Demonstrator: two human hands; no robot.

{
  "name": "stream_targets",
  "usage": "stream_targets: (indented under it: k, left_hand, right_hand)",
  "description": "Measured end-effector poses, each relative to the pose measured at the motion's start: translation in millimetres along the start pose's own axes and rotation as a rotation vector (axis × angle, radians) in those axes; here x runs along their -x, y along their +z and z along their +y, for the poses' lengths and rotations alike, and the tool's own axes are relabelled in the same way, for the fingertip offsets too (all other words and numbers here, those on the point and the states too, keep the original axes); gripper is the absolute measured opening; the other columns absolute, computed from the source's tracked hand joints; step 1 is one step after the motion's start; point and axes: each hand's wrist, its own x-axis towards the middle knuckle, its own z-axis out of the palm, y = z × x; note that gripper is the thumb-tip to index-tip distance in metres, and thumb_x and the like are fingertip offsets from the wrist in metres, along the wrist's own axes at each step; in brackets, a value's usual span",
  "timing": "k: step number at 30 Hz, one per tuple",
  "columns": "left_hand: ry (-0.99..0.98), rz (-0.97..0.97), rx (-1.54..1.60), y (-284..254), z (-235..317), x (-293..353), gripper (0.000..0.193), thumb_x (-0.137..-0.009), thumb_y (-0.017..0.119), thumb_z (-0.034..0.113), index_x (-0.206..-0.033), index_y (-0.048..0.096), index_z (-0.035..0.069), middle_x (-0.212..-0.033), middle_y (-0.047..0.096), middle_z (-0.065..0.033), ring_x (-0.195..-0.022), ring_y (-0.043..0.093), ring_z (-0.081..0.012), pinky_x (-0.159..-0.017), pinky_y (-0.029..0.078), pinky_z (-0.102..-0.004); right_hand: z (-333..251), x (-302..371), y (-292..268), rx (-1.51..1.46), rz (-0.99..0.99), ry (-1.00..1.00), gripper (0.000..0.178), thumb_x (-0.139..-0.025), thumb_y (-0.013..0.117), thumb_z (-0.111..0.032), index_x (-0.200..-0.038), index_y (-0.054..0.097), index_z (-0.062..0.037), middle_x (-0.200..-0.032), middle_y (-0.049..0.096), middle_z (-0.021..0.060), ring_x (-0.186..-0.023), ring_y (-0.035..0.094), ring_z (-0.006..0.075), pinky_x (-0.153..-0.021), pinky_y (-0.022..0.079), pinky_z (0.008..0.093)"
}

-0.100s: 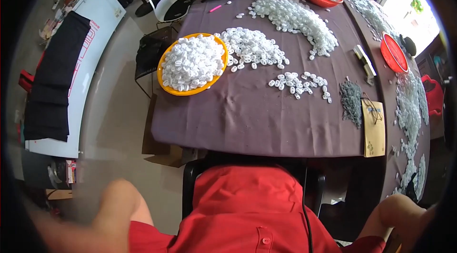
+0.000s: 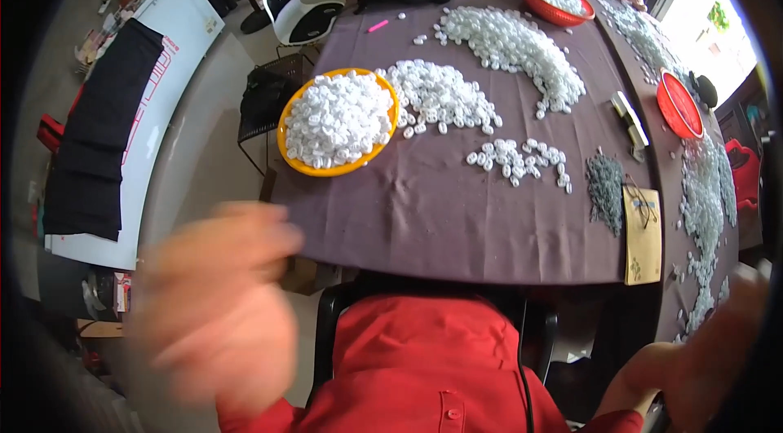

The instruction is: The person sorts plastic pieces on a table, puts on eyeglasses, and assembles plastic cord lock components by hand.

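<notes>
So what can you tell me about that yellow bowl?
The yellow bowl is round, orange-yellow and looks like plastic. It is heaped above its rim with small white pieces, which hide its inside. It sits at the left edge of the cloth-covered table and, from this view, seems to overhang it slightly. A loose pile of similar pieces lies close by its right side; contact is unclear. The blurred left hand isn't holding it.

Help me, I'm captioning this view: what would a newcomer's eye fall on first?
Probably the yellow basket heaped with white pieces, by the left edge of the table. The red garment at lower centre also stands out, as does the left hand at lower left, too blurred to show any grip.
</notes>
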Motion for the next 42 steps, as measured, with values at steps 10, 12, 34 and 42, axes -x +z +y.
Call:
stream_targets:
  k: [10, 12, 34, 42]
  left_hand:
    - [-0.386, -0.493, -0.908, 8.9, -188.5, 138.3, 0.055, -0.080, 0.066, 0.020, -0.125, 0.044, -0.001, -0.131, 0.038, -0.0237, -0.122, 0.035, -0.0423, -0.099, 0.030, -0.0505]
    - [-0.422, -0.539, -0.966, 12.8, -198.7, 137.6, 0.066, -0.080, 0.066, 0.027, -0.132, 0.036, 0.000, -0.133, 0.032, -0.0258, -0.123, 0.031, -0.0434, -0.099, 0.027, -0.0537]
    - [-0.550, -0.583, -0.999, 70.4, -232.0, 125.0, 0.069, -0.083, 0.061, 0.032, -0.134, 0.032, -0.004, -0.136, 0.032, -0.0236, -0.126, 0.030, -0.0407, -0.099, 0.021, -0.0610]
    - [-0.362, -0.596, -0.804, 100.5, -231.7, 113.8, 0.052, -0.083, 0.061, 0.019, -0.129, 0.043, 0.000, -0.138, 0.034, -0.0204, -0.129, 0.030, -0.0395, -0.101, 0.024, -0.0572]
  right_hand:
    - [279.2, 33.5, 122.5, 0.185, -0.346, 0.748, 0.015, -0.081, 0.062, -0.002, -0.096, 0.063, -0.0015, -0.094, 0.061, 0.0049, -0.085, 0.059, 0.0139, -0.074, 0.048, 0.0279]
    - [301.4, 23.8, 136.9, 0.250, -0.388, 0.657, 0.015, -0.080, 0.062, -0.002, -0.094, 0.063, -0.0009, -0.093, 0.061, 0.0064, -0.084, 0.059, 0.0163, -0.074, 0.048, 0.0287]
    - [417.0, -7.1, 165.8, 0.526, -0.338, 0.214, 0.014, -0.073, 0.064, -0.003, -0.087, 0.064, -0.0041, -0.095, 0.058, 0.0096, -0.094, 0.054, 0.0296, -0.081, 0.044, 0.0383]
    - [432.4, 8.2, 49.7, 0.642, -0.246, 0.267, 0.013, -0.074, 0.062, 0.001, -0.085, 0.065, -0.0036, -0.092, 0.061, 0.0115, -0.088, 0.059, 0.0290, -0.077, 0.047, 0.0354]
